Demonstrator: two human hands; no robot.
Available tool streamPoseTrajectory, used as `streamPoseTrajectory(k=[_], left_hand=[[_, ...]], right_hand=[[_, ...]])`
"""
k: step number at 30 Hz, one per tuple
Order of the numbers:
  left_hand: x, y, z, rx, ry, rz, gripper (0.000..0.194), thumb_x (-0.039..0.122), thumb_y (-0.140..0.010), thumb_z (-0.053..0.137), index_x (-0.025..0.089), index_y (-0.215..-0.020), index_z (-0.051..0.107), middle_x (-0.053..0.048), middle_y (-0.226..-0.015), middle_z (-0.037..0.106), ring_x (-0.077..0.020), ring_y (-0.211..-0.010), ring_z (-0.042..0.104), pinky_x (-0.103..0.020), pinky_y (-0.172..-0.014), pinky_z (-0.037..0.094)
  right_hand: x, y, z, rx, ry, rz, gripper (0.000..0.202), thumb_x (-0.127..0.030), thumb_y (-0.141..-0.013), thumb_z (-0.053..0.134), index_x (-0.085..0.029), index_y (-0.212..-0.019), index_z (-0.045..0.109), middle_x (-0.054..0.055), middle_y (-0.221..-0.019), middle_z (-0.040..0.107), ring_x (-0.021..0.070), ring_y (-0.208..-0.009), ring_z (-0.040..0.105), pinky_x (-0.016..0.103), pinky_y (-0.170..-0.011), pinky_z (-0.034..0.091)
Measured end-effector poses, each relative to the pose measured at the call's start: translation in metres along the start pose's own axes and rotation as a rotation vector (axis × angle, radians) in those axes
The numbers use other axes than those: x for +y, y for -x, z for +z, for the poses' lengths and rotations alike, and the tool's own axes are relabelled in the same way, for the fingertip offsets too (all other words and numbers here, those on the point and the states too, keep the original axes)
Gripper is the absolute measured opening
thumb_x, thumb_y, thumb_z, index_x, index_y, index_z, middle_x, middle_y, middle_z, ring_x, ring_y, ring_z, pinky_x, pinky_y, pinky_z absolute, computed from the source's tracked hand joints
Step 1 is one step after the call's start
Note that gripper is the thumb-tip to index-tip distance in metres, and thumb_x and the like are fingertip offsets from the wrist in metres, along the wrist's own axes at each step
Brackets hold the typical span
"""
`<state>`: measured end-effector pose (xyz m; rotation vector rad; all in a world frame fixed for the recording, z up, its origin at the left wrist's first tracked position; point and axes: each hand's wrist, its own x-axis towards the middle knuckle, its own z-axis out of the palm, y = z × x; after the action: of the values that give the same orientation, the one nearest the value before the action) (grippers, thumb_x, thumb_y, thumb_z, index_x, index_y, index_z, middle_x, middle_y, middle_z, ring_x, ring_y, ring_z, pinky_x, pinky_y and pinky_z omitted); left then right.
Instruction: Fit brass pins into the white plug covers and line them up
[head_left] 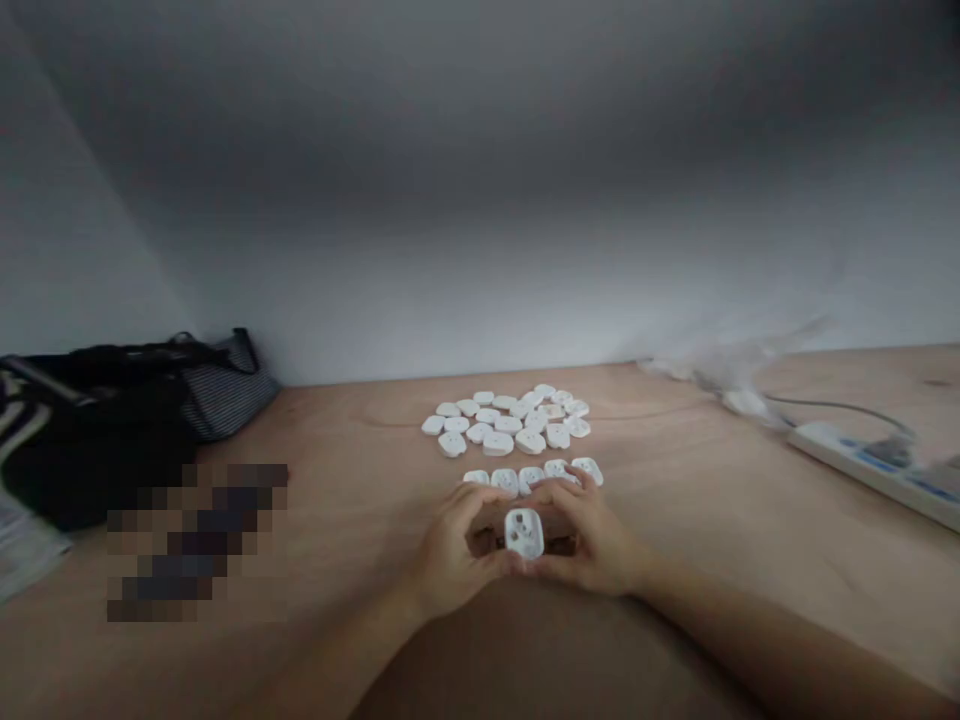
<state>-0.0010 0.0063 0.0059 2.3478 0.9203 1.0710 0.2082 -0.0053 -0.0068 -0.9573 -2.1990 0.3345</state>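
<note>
A small white plastic shell (523, 533), square with rounded corners and small recesses inside, stands between my two hands just above the table, its hollow side facing me. My left hand (454, 550) curls round its left, thumb at the lower edge. My right hand (600, 540) does the same from the right, one fingertip extending over a row of similar white shells (505, 483) just beyond. Both hands are closed about the shell. My fingers partly cover that row. Farther back lies a loose cluster of several white plastic pieces (498, 442).
The wooden table (352, 540) meets a pale wall behind. At left sit a black bag (105, 430) and a striped pouch (229, 390), with a pixelated dark patch in front. At right are a white power strip (862, 460) with a cord and a clear plastic bag (735, 370).
</note>
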Motion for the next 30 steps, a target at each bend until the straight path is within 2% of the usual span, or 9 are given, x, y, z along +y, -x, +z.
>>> streamPoseTrajectory(k=[3, 8, 10, 12, 16, 18, 25, 30], left_hand=[[-0.002, 0.000, -0.004, -0.101, -0.076, 0.068, 0.060, 0.043, -0.056, 0.080, 0.023, -0.109, 0.061, -0.006, -0.100, 0.064, -0.0244, -0.094, 0.056, -0.035, -0.082, 0.045], [-0.002, 0.000, -0.002, -0.125, -0.140, 0.094, 0.058, 0.041, -0.060, 0.079, 0.023, -0.112, 0.060, -0.007, -0.101, 0.066, -0.0254, -0.095, 0.056, -0.039, -0.085, 0.043], [0.000, 0.001, -0.003, -0.128, -0.140, 0.091, 0.052, 0.038, -0.063, 0.078, 0.022, -0.110, 0.061, -0.008, -0.103, 0.065, -0.0255, -0.096, 0.055, -0.039, -0.086, 0.043], [0.002, 0.002, -0.004, -0.099, -0.128, 0.077, 0.046, 0.034, -0.067, 0.074, 0.020, -0.110, 0.060, -0.008, -0.104, 0.065, -0.0250, -0.097, 0.056, -0.039, -0.087, 0.044], [0.002, 0.004, -0.005, -0.046, -0.114, 0.036, 0.045, 0.027, -0.069, 0.072, 0.019, -0.111, 0.058, -0.008, -0.106, 0.063, -0.0242, -0.100, 0.057, -0.038, -0.089, 0.044], [-0.002, 0.004, -0.004, -0.050, -0.131, 0.017, 0.046, 0.029, -0.069, 0.072, 0.020, -0.112, 0.058, -0.008, -0.109, 0.063, -0.0247, -0.102, 0.056, -0.038, -0.091, 0.045], [-0.011, 0.008, 0.001, -0.034, -0.226, 0.022, 0.053, 0.040, -0.064, 0.075, 0.021, -0.111, 0.060, -0.010, -0.112, 0.063, -0.0291, -0.108, 0.054, -0.045, -0.097, 0.040], [-0.008, 0.006, -0.001, -0.053, -0.167, 0.059, 0.051, 0.042, -0.064, 0.075, 0.020, -0.108, 0.061, -0.009, -0.107, 0.064, -0.0265, -0.105, 0.055, -0.040, -0.091, 0.044]], right_hand=[[0.004, 0.001, 0.002, 0.003, -0.009, 0.002, 0.049, -0.047, -0.066, 0.071, -0.024, -0.103, 0.049, 0.005, -0.103, 0.061, 0.0256, -0.101, 0.054, 0.052, -0.103, 0.014], [0.008, 0.002, 0.005, 0.010, 0.015, -0.003, 0.060, -0.055, -0.060, 0.073, -0.023, -0.104, 0.048, 0.006, -0.106, 0.061, 0.0271, -0.104, 0.053, 0.052, -0.103, 0.013], [0.008, 0.002, 0.000, 0.001, 0.035, 0.015, 0.072, -0.061, -0.052, 0.074, -0.023, -0.107, 0.049, 0.008, -0.107, 0.060, 0.0288, -0.104, 0.052, 0.051, -0.100, 0.019], [0.009, 0.003, -0.008, -0.046, 0.064, 0.039, 0.075, -0.063, -0.049, 0.074, -0.023, -0.108, 0.053, 0.008, -0.105, 0.061, 0.0285, -0.100, 0.052, 0.047, -0.093, 0.028], [0.011, 0.005, -0.026, -0.199, 0.162, 0.061, 0.030, -0.050, -0.072, 0.065, -0.030, -0.095, 0.065, 0.002, -0.093, 0.064, 0.0226, -0.092, 0.053, 0.039, -0.083, 0.032], [0.012, 0.006, -0.028, -0.228, 0.186, 0.073, 0.017, -0.043, -0.077, 0.062, -0.032, -0.089, 0.068, 0.000, -0.088, 0.064, 0.0218, -0.090, 0.052, 0.039, -0.083, 0.030], [0.010, 0.007, -0.014, -0.171, 0.177, 0.095, 0.007, -0.026, -0.079, 0.061, -0.026, -0.075, 0.068, 0.000, -0.082, 0.065, 0.0200, -0.088, 0.053, 0.037, -0.082, 0.030], [0.011, 0.007, -0.012, -0.080, 0.145, 0.139, 0.010, -0.022, -0.082, 0.056, -0.023, -0.076, 0.064, 0.000, -0.077, 0.066, 0.0190, -0.083, 0.055, 0.036, -0.080, 0.032]])
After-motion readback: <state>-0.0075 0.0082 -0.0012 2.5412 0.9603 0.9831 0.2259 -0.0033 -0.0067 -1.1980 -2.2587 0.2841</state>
